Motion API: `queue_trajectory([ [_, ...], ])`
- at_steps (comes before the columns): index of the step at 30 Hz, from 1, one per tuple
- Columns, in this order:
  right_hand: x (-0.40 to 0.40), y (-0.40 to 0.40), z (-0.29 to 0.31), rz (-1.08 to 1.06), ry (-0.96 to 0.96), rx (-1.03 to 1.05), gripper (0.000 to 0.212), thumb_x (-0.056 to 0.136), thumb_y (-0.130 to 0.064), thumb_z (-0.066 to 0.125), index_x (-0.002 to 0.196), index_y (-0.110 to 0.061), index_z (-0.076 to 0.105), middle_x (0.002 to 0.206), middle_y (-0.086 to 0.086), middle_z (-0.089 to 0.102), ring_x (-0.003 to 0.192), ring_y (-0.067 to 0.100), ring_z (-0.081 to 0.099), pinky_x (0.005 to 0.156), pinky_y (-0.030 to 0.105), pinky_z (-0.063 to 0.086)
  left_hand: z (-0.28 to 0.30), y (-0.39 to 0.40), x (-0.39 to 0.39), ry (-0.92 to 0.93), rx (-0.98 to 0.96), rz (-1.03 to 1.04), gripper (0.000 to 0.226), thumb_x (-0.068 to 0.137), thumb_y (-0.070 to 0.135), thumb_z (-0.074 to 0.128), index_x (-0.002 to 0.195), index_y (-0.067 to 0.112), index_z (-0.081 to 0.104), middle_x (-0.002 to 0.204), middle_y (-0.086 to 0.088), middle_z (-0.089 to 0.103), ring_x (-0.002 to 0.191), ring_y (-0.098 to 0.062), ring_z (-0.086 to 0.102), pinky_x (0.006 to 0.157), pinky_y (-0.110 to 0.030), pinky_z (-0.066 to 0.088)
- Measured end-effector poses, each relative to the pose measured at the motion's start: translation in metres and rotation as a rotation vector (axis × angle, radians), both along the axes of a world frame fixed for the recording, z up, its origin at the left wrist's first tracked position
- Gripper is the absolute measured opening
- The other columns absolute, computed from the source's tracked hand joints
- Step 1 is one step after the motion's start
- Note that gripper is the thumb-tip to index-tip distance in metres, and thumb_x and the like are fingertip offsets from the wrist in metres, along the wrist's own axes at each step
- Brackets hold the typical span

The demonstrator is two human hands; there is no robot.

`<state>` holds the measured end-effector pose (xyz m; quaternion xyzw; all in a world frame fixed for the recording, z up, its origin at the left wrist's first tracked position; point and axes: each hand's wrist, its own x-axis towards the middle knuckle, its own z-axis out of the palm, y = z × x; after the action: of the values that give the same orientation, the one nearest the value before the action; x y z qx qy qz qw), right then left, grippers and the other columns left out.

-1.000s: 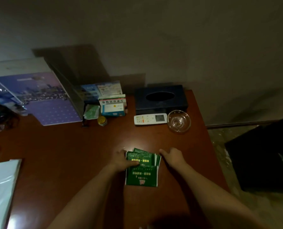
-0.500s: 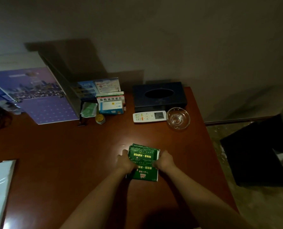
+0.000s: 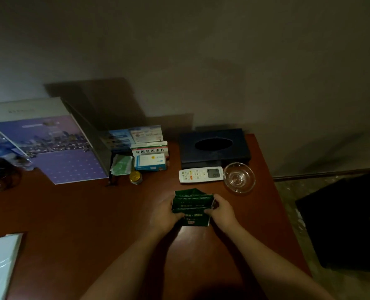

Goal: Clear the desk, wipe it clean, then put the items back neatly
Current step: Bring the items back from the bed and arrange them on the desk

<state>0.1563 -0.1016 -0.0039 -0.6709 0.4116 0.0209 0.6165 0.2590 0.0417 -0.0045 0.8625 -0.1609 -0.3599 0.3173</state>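
While both forearms reach in over the worktop (image 3: 71, 213), left hand (image 3: 164, 212) and right hand (image 3: 222, 211) flank green packets (image 3: 191, 204), fingers (image 3: 208, 211) curled pinching the stack's side edges.

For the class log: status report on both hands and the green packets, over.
Left hand and right hand both grip the green packets, squared into one stack. Stack low over the desk. Remote control and glass ashtray just beyond.
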Motion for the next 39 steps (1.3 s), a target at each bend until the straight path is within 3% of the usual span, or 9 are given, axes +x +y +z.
queue_trajectory([
  [4,0.013,-0.005,0.008,-0.041,-0.113,-0.041,0.036,0.083,0.017,0.053,0.106,-0.01,0.054,0.099,-0.003,0.06,0.095,0.008,0.059,0.074,0.016,0.053,0.004,-0.007,0.009,-0.052,-0.091,0.056,0.039,0.085,0.013,0.066,0.12,0.025,0.055,0.115,0.006,0.065,0.106,-0.009,0.059,0.094,-0.03,0.049],
  [9,0.014,-0.012,-0.001,0.053,-0.017,-0.076,0.049,0.084,0.015,0.055,0.127,-0.008,0.048,0.107,-0.002,0.052,0.085,0.005,0.055,0.067,0.009,0.051,-0.004,-0.007,0.012,-0.004,-0.066,0.08,0.043,0.083,0.011,0.068,0.12,0.021,0.051,0.116,0.004,0.061,0.108,-0.011,0.058,0.095,-0.029,0.049],
  [14,0.018,-0.012,-0.012,0.144,0.049,-0.199,0.029,0.089,0.008,0.048,0.115,-0.003,0.055,0.089,-0.011,0.054,0.083,0.004,0.05,0.064,0.008,0.044,-0.018,-0.004,0.013,0.003,-0.042,0.041,0.054,0.078,0.006,0.071,0.124,0.021,0.046,0.118,0.002,0.061,0.11,-0.013,0.058,0.097,-0.033,0.049],
  [17,0.023,-0.007,-0.024,0.162,0.089,-0.246,0.03,0.089,0.009,0.045,0.114,-0.004,0.055,0.103,0.002,0.059,0.094,0.01,0.053,0.067,0.008,0.042,-0.024,-0.005,0.011,-0.006,-0.045,0.055,0.042,0.083,0.007,0.065,0.115,0.024,0.044,0.111,0.003,0.061,0.102,-0.01,0.058,0.087,-0.026,0.049],
  [23,0.024,0.002,-0.038,0.11,0.103,-0.268,0.03,0.089,0.007,0.047,0.116,-0.006,0.051,0.112,0.008,0.056,0.109,0.022,0.056,0.095,0.035,0.048,-0.022,-0.012,0.003,-0.063,-0.051,0.104,0.019,0.092,0.007,0.055,0.107,0.016,0.047,0.104,0.003,0.058,0.093,-0.006,0.054,0.066,-0.007,0.037],
  [25,0.025,-0.004,-0.027,0.1,0.063,-0.302,0.029,0.092,0.003,0.049,0.12,-0.004,0.052,0.113,0.004,0.054,0.108,0.016,0.052,0.095,0.029,0.045,-0.013,-0.018,0.009,-0.082,-0.087,0.127,0.02,0.093,0.01,0.054,0.11,0.019,0.048,0.107,0.001,0.06,0.097,-0.008,0.057,0.073,-0.009,0.043],
  [28,0.035,-0.028,-0.004,0.064,-0.05,-0.372,0.026,0.093,-0.005,0.054,0.119,-0.006,0.057,0.111,0.003,0.057,0.101,0.013,0.054,0.085,0.022,0.044,0.007,-0.038,0.03,-0.123,-0.184,0.16,0.033,0.094,0.013,0.053,0.127,0.011,0.047,0.117,-0.004,0.061,0.109,-0.016,0.059,0.087,-0.025,0.048],
  [33,0.069,-0.084,0.022,-0.109,-0.105,-0.383,0.025,0.091,-0.015,0.059,0.116,-0.012,0.062,0.113,0.007,0.062,0.102,0.021,0.06,0.087,0.037,0.052,0.035,-0.101,0.065,-0.175,-0.268,0.223,0.03,0.093,0.014,0.058,0.122,0.007,0.056,0.116,-0.009,0.063,0.105,-0.016,0.059,0.081,-0.019,0.043],
  [39,0.101,-0.128,0.034,-0.1,0.027,-0.419,0.026,0.096,-0.015,0.054,0.119,-0.004,0.061,0.112,0.01,0.065,0.095,0.017,0.059,0.076,0.026,0.045,0.034,-0.154,0.095,-0.134,-0.164,0.261,0.029,0.092,0.023,0.06,0.112,0.002,0.065,0.111,-0.014,0.067,0.105,-0.027,0.061,0.084,-0.027,0.044],
])
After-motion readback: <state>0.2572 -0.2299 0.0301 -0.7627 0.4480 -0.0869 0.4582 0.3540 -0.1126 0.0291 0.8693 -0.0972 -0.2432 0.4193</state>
